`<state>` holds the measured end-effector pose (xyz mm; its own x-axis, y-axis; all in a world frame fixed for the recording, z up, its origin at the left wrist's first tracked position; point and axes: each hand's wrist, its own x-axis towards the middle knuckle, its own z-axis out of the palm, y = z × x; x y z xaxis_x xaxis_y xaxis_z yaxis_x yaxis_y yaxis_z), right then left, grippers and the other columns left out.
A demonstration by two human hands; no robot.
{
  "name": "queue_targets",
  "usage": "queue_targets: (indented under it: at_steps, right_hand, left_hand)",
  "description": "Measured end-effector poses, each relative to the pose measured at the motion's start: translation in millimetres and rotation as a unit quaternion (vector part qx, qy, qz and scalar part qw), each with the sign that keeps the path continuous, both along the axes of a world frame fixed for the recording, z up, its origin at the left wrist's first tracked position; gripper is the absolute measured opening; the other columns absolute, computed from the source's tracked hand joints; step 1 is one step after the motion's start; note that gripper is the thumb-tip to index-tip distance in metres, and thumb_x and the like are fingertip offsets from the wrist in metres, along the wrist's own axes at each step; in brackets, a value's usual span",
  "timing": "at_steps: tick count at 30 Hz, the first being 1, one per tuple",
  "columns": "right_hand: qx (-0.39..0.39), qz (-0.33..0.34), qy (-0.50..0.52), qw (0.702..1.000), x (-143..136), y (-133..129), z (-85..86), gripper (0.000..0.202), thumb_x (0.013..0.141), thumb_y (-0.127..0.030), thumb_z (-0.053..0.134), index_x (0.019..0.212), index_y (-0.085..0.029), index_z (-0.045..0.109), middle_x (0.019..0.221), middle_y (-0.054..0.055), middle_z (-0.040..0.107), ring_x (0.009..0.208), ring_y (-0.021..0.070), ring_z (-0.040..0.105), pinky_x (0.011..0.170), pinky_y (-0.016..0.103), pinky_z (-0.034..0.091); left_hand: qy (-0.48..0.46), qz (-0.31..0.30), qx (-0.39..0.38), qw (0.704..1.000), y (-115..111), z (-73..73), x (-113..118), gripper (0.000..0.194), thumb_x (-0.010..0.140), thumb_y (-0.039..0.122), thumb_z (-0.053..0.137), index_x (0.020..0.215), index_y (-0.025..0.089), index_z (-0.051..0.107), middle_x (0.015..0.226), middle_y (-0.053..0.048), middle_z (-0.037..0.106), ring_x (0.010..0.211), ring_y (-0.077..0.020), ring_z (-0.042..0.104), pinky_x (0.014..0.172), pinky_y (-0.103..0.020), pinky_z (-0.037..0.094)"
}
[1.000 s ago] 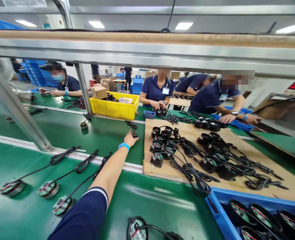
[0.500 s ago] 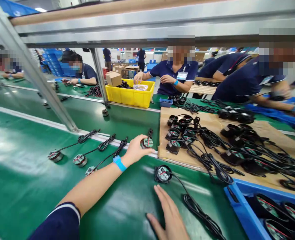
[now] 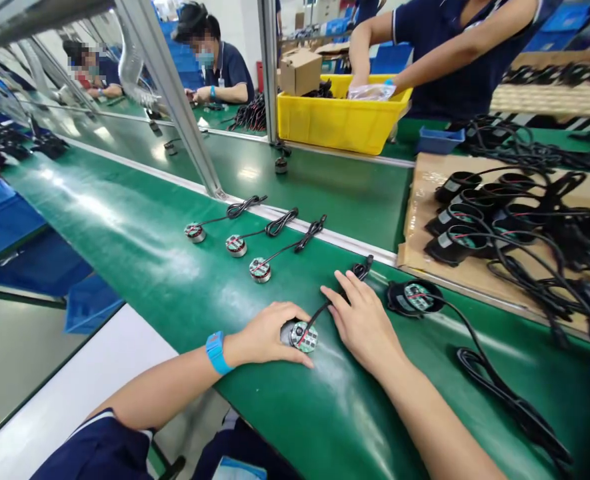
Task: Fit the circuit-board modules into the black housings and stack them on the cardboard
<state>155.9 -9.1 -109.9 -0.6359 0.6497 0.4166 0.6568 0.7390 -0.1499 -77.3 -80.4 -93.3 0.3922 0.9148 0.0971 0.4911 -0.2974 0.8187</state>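
My left hand (image 3: 265, 335) curls its thumb and fingers around a small round motor (image 3: 305, 337) with a green circuit board on top, low over the green bench. A black cable (image 3: 319, 312) runs from the board towards my right hand (image 3: 367, 327). That hand has its fingers stretched out over the cable; whether it grips the cable is hidden. The cable's tied bundle (image 3: 363, 268) shows just beyond the fingertips. To the right of my right hand lies a black round housing (image 3: 399, 300), with a circuit board inside and a long coiled cable (image 3: 499, 387).
Three similar motors (image 3: 260, 270) with bundled cables lie to the left. On cardboard (image 3: 415, 220) at the right sit several black housings (image 3: 457, 243) with tangled cables. A metal post (image 3: 179, 100) rises behind. Across the bench, a co-worker's arms reach into a yellow bin (image 3: 335, 127).
My left hand has brought the motor from the bench's back strip towards me. My right hand has moved forward to its cable. The view has swung left and down.
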Motion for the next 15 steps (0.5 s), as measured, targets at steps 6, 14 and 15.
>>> queue_targets:
  at_steps: [6, 14, 15]
  right_hand:
    - [0.001, 0.053, 0.021, 0.998, 16.5, -31.2, 28.7, 0.026, 0.105, -0.027, 0.042, 0.095, -0.019, 0.065, 0.084, 0.004, 0.071, 0.082, 0.0183, 0.068, 0.1, 0.039, 0.048]
    - [0.035, -0.117, -0.054, 0.991, 57.0, -120.6, 59.2, 0.038, 0.1, -0.048, 0.05, 0.122, -0.024, 0.067, 0.08, 0.007, 0.069, 0.073, 0.0249, 0.057, 0.078, 0.042, 0.038]
    - [0.023, -0.135, -0.049, 0.989, 60.6, -130.4, 58.9, 0.041, 0.1, -0.048, 0.051, 0.129, -0.023, 0.064, 0.091, 0.008, 0.072, 0.08, 0.0259, 0.061, 0.083, 0.043, 0.04]
  left_hand:
    - [-0.005, -0.02, 0.003, 1.0, -1.2, 2.4, 1.1, 0.063, 0.07, 0.073, 0.079, 0.101, 0.021, 0.062, 0.107, -0.006, 0.072, 0.099, -0.0256, 0.066, 0.091, -0.036, 0.041]
    - [0.023, -0.099, -0.043, 0.994, 0.9, 13.7, 28.2, 0.059, 0.074, 0.071, 0.076, 0.105, 0.023, 0.063, 0.108, -0.006, 0.071, 0.1, -0.0269, 0.063, 0.092, -0.037, 0.039]
    - [0.029, -0.11, -0.043, 0.993, 4.0, 14.9, 33.7, 0.058, 0.074, 0.07, 0.077, 0.106, 0.024, 0.063, 0.107, -0.005, 0.07, 0.1, -0.0269, 0.063, 0.093, -0.038, 0.04]
